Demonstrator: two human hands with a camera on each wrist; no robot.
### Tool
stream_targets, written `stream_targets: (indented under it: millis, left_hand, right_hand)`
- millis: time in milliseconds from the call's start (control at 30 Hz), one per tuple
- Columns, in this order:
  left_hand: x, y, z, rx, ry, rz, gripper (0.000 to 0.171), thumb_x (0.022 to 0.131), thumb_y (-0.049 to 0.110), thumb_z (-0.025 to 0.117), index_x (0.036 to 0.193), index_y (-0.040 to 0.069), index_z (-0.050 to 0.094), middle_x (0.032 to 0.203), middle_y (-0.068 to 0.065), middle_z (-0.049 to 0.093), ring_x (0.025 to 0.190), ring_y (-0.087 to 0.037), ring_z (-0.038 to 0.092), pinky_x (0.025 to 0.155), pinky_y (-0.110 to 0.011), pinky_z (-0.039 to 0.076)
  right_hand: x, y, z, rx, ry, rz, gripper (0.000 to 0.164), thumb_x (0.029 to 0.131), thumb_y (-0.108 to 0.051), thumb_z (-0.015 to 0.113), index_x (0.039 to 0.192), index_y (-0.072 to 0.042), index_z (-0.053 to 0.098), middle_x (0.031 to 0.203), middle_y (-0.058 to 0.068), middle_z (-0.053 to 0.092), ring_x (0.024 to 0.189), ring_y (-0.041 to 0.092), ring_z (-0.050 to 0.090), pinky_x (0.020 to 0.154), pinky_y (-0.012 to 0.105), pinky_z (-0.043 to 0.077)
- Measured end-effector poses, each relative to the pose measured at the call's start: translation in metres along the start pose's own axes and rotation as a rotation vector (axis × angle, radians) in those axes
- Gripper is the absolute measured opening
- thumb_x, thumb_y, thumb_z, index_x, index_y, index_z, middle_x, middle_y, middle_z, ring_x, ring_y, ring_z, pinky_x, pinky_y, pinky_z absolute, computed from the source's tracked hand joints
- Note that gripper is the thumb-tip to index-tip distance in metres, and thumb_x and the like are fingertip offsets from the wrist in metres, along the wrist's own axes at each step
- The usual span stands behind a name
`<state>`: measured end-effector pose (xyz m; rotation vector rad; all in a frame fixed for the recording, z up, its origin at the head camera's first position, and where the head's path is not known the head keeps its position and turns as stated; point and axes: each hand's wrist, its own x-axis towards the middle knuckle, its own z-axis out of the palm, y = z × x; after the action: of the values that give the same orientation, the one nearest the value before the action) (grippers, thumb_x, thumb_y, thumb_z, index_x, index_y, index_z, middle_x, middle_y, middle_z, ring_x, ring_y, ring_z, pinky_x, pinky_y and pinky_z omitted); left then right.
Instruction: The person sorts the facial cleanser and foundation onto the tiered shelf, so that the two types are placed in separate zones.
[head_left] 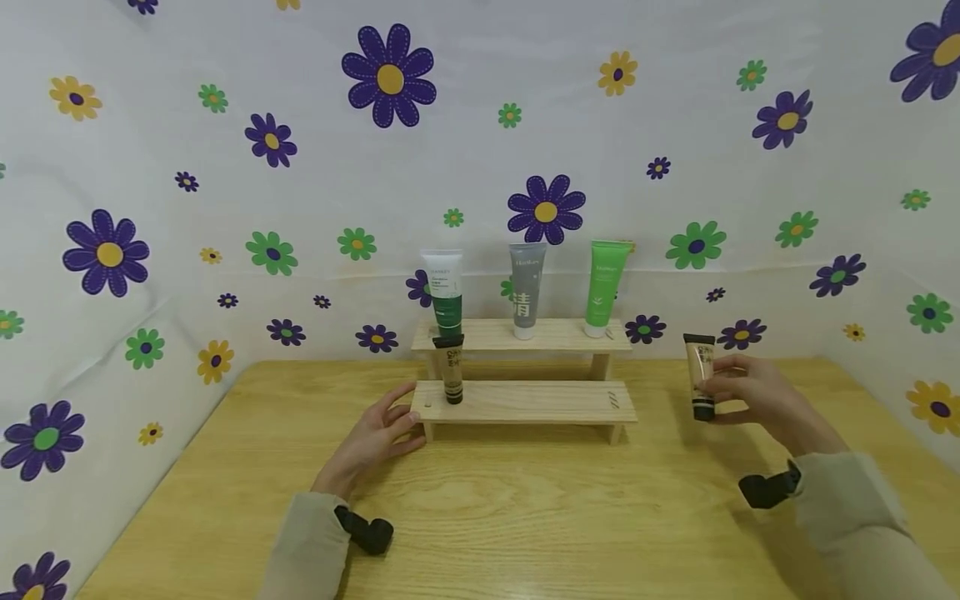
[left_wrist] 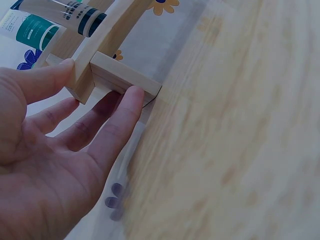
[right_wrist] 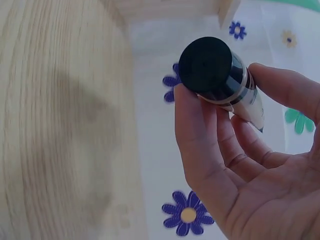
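My right hand holds a small beige tube upright, off the table, to the right of a two-step wooden stand. In the right wrist view, the tube's black cap faces the camera, with thumb and fingers around its body. At the stand's left end, my left hand grips the lower step, thumb at the board and fingers by the leg. A similar beige tube with a black cap stands on that step's left part.
On the upper step stand a white-and-green tube, a grey tube and a bright green tube. The stand is near the back of a wooden table. Behind it hangs a white cloth with printed flowers.
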<state>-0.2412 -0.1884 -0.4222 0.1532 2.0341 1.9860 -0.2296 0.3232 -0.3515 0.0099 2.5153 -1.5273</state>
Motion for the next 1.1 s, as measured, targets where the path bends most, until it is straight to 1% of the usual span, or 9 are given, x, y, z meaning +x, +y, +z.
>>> stream_targets:
  millis: [133, 267, 467, 567, 667, 833, 967, 1100]
  left_hand:
    - [0.002, -0.001, 0.0, 0.002, -0.005, 0.005, 0.059, 0.108, 0.001, 0.043, 0.162, 0.007, 0.02, 0.151, -0.034, 0.036, 0.134, -0.048, 0.044, 0.102, -0.047, 0.05]
    - [0.003, -0.001, -0.001, 0.003, -0.002, 0.006, 0.059, 0.109, 0.0, 0.042, 0.162, 0.008, 0.019, 0.152, -0.033, 0.036, 0.134, -0.047, 0.045, 0.102, -0.047, 0.05]
    - [0.002, -0.001, -0.001, 0.013, -0.012, 0.01, 0.059, 0.109, 0.002, 0.042, 0.162, 0.007, 0.018, 0.152, -0.034, 0.035, 0.134, -0.048, 0.044, 0.103, -0.047, 0.05]
    - [0.002, 0.0, 0.0, 0.013, -0.012, 0.008, 0.058, 0.109, 0.001, 0.041, 0.162, 0.007, 0.018, 0.151, -0.034, 0.036, 0.133, -0.047, 0.045, 0.103, -0.047, 0.05]
    - [0.002, 0.0, 0.0, 0.011, -0.01, 0.003, 0.058, 0.109, 0.001, 0.041, 0.162, 0.008, 0.019, 0.151, -0.033, 0.036, 0.134, -0.047, 0.045, 0.103, -0.047, 0.049]
    - [0.002, 0.0, 0.0, 0.01, -0.01, 0.004, 0.058, 0.109, 0.002, 0.041, 0.162, 0.008, 0.019, 0.151, -0.033, 0.036, 0.134, -0.046, 0.045, 0.103, -0.047, 0.049]
    - [0.002, -0.001, -0.001, 0.017, -0.017, 0.014, 0.058, 0.109, 0.001, 0.041, 0.162, 0.007, 0.019, 0.151, -0.033, 0.037, 0.132, -0.046, 0.047, 0.102, -0.046, 0.05]
    - [0.002, -0.002, -0.001, 0.021, -0.017, 0.016, 0.058, 0.109, 0.001, 0.042, 0.162, 0.007, 0.019, 0.15, -0.033, 0.038, 0.132, -0.045, 0.048, 0.101, -0.046, 0.051]
  right_hand:
    - [-0.001, -0.005, 0.008, 0.013, -0.004, -0.043, 0.048, 0.106, -0.012, 0.053, 0.136, 0.018, 0.032, 0.12, 0.025, 0.052, 0.092, 0.016, 0.06, 0.082, 0.046, 0.061]
    - [-0.002, -0.012, 0.016, 0.027, -0.007, -0.075, 0.046, 0.105, -0.012, 0.054, 0.136, 0.017, 0.034, 0.121, 0.025, 0.052, 0.093, 0.015, 0.061, 0.082, 0.044, 0.061]
    - [-0.004, -0.02, 0.026, 0.06, 0.0, -0.106, 0.052, 0.103, -0.009, 0.059, 0.138, 0.018, 0.032, 0.124, 0.029, 0.052, 0.093, 0.012, 0.063, 0.08, 0.043, 0.062]
    - [-0.006, -0.023, 0.031, 0.065, 0.009, -0.12, 0.054, 0.102, -0.009, 0.06, 0.139, 0.018, 0.032, 0.124, 0.028, 0.051, 0.093, 0.012, 0.064, 0.079, 0.043, 0.062]
    - [-0.007, -0.026, 0.036, 0.067, 0.009, -0.143, 0.049, 0.101, -0.008, 0.06, 0.135, 0.017, 0.035, 0.121, 0.027, 0.051, 0.093, 0.014, 0.063, 0.079, 0.042, 0.062]
    - [-0.008, -0.034, 0.045, 0.12, 0.012, -0.189, 0.039, 0.099, -0.002, 0.062, 0.126, 0.015, 0.04, 0.115, 0.024, 0.052, 0.091, 0.013, 0.064, 0.078, 0.044, 0.062]
    - [-0.007, -0.039, 0.054, 0.146, 0.025, -0.229, 0.037, 0.096, 0.002, 0.064, 0.123, 0.015, 0.043, 0.115, 0.024, 0.055, 0.091, 0.012, 0.064, 0.077, 0.043, 0.062]
    - [-0.005, -0.044, 0.064, 0.151, 0.037, -0.262, 0.035, 0.095, 0.005, 0.065, 0.122, 0.014, 0.043, 0.115, 0.024, 0.055, 0.092, 0.013, 0.064, 0.077, 0.042, 0.062]
